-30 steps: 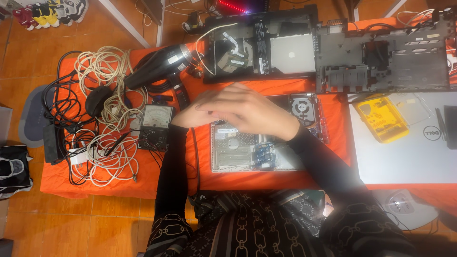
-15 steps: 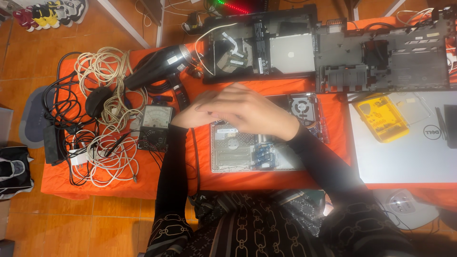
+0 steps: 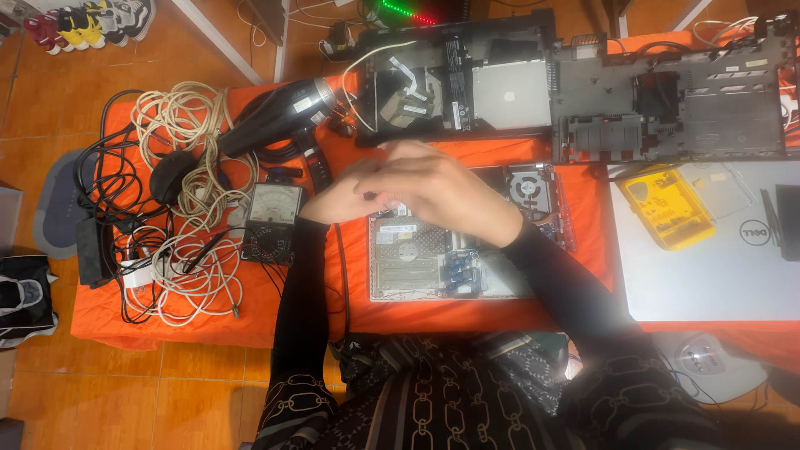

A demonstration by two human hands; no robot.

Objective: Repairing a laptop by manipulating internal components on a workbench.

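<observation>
Both my hands meet above the upper left corner of an opened silver laptop base [image 3: 417, 267] on the orange-covered table [image 3: 467, 312]. My right hand [image 3: 446, 187] lies across with curled fingers and covers the fingertips of my left hand [image 3: 333, 198]. A small dark spot shows where the fingers meet; I cannot tell what it is or which hand holds it. The laptop's fan [image 3: 531, 187] shows just right of my right hand. Black sleeves cover both arms.
An analog multimeter [image 3: 271, 218] and a black hair dryer [image 3: 275, 117] lie left of my hands, beside tangled cables [image 3: 192, 267]. Two stripped laptop shells [image 3: 500, 83] [image 3: 692, 100] sit at the back. A yellow bit case [image 3: 671, 208] rests on a closed silver laptop [image 3: 717, 267] at right.
</observation>
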